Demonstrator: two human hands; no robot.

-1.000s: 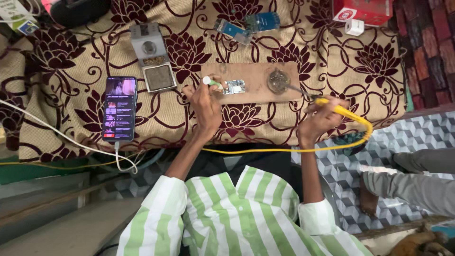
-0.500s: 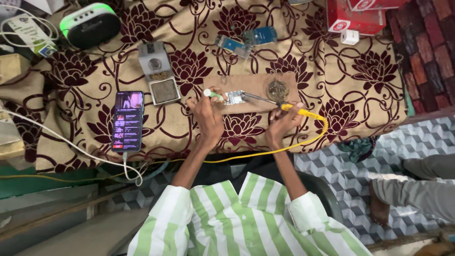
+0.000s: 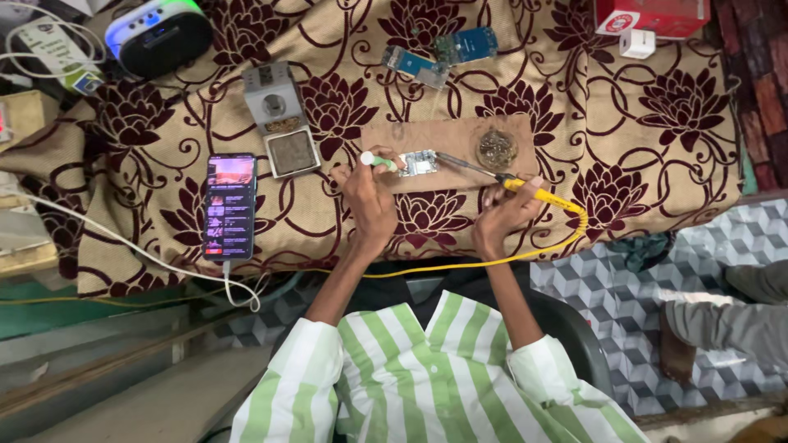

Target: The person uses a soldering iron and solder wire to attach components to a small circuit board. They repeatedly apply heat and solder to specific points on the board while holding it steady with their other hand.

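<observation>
A small circuit board (image 3: 419, 162) lies on a brown wooden board (image 3: 447, 134) on the flowered cloth. My left hand (image 3: 367, 197) holds a thin white and green tool (image 3: 377, 160) whose tip touches the circuit board's left edge. My right hand (image 3: 502, 212) grips a yellow soldering iron (image 3: 542, 195); its metal tip (image 3: 460, 163) points left and ends just right of the circuit board. A round tin of brass wool (image 3: 497, 148) sits on the wooden board behind the iron.
A lit phone (image 3: 229, 205) with a white cable lies at the left. A grey soldering stand with sponge (image 3: 279, 119), two blue circuit boards (image 3: 439, 53), a speaker (image 3: 160, 33) and a red box (image 3: 652, 15) stand farther back. Another person's leg (image 3: 722, 320) is at right.
My right hand brought the soldering iron from the right side in to the wooden board, its tip now by the circuit board. My left hand stayed at the board.
</observation>
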